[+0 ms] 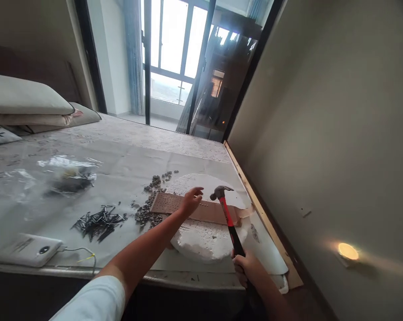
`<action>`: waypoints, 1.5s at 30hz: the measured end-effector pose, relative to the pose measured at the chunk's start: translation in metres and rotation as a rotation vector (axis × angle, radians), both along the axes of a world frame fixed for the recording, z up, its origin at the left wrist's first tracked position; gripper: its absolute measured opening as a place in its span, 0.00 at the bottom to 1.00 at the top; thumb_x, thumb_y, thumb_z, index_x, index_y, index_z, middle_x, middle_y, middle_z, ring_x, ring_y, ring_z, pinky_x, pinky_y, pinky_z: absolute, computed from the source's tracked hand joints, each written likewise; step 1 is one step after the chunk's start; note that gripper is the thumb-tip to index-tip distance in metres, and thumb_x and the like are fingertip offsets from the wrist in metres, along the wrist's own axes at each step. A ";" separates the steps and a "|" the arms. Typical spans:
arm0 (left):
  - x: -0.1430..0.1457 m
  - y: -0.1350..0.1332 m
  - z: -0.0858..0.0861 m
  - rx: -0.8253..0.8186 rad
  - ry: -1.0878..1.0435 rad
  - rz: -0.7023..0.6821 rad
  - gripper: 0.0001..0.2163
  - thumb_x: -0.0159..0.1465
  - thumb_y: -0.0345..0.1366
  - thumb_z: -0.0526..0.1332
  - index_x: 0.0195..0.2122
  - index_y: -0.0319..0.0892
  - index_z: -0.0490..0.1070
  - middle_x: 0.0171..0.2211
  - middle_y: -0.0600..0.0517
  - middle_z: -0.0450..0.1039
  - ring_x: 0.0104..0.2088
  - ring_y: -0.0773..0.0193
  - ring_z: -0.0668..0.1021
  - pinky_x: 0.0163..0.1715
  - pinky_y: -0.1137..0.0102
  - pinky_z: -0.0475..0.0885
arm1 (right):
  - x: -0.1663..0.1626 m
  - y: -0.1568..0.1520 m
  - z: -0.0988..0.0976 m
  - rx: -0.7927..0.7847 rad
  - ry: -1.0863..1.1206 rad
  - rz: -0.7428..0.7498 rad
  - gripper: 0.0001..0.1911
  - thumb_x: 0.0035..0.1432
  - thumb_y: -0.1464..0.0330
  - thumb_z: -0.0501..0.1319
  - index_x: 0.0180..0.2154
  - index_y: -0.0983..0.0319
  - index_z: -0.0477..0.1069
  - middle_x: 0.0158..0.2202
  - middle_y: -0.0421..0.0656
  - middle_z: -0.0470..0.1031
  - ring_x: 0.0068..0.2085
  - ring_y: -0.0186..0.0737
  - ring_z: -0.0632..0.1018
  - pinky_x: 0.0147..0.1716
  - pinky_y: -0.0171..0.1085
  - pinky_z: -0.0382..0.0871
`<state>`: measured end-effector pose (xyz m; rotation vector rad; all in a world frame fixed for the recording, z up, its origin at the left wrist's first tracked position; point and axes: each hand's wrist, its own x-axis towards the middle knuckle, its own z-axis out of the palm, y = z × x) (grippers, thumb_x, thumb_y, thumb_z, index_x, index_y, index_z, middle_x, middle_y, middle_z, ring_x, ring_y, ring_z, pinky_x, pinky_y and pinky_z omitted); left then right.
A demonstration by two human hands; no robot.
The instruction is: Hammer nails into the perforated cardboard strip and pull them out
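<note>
My right hand (246,266) is wrapped round the black lower handle of a claw hammer (227,213) with a red upper grip. Its metal head is raised over a brown strip of board (209,213). The board lies across a round white foam slab (201,243); many small holes dot its left end, and a short row of pale spots crosses its middle. My left hand (192,201) is over the board, left of the hammer head. Its fingers are bent in a loose pinch; anything between the tips is too small to make out.
Grey stone-like bits (151,203) are scattered at the board's left end. A pile of dark nails (101,221) lies further left, with a clear plastic bag (71,176) behind it. A white power bank (30,250) with a cable is near the front edge. A wooden rail (259,207) runs along the right wall.
</note>
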<state>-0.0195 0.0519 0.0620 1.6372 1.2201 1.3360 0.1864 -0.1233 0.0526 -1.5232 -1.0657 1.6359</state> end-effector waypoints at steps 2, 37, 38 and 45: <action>-0.017 -0.033 0.005 0.042 0.147 -0.152 0.13 0.49 0.25 0.52 0.32 0.37 0.74 0.26 0.51 0.73 0.27 0.68 0.72 0.29 0.75 0.66 | -0.003 -0.004 -0.011 -0.029 0.084 0.016 0.10 0.39 0.66 0.52 0.29 0.58 0.55 0.11 0.26 0.51 0.10 0.26 0.52 0.07 0.29 0.49; -0.130 -0.052 -0.042 -0.117 0.933 0.392 0.27 0.56 0.43 0.60 0.55 0.40 0.61 0.58 0.42 0.59 0.56 0.50 0.63 0.50 0.62 0.64 | 0.005 -0.015 -0.059 -0.116 0.367 0.049 0.12 0.36 0.66 0.53 0.28 0.58 0.54 0.12 0.26 0.48 0.10 0.24 0.53 0.10 0.28 0.43; -0.128 -0.052 -0.042 -0.127 0.935 0.399 0.27 0.55 0.44 0.60 0.55 0.40 0.61 0.58 0.42 0.59 0.56 0.49 0.63 0.50 0.61 0.63 | 0.005 -0.016 -0.058 -0.112 0.367 0.045 0.12 0.36 0.66 0.53 0.28 0.58 0.54 0.11 0.26 0.48 0.10 0.24 0.53 0.10 0.28 0.43; -0.132 -0.054 -0.037 -0.145 0.868 0.356 0.32 0.52 0.48 0.62 0.56 0.41 0.60 0.60 0.41 0.54 0.58 0.48 0.60 0.52 0.60 0.61 | 0.006 -0.017 -0.050 -0.129 0.338 0.051 0.13 0.35 0.66 0.54 0.28 0.58 0.54 0.11 0.26 0.49 0.10 0.25 0.53 0.10 0.28 0.44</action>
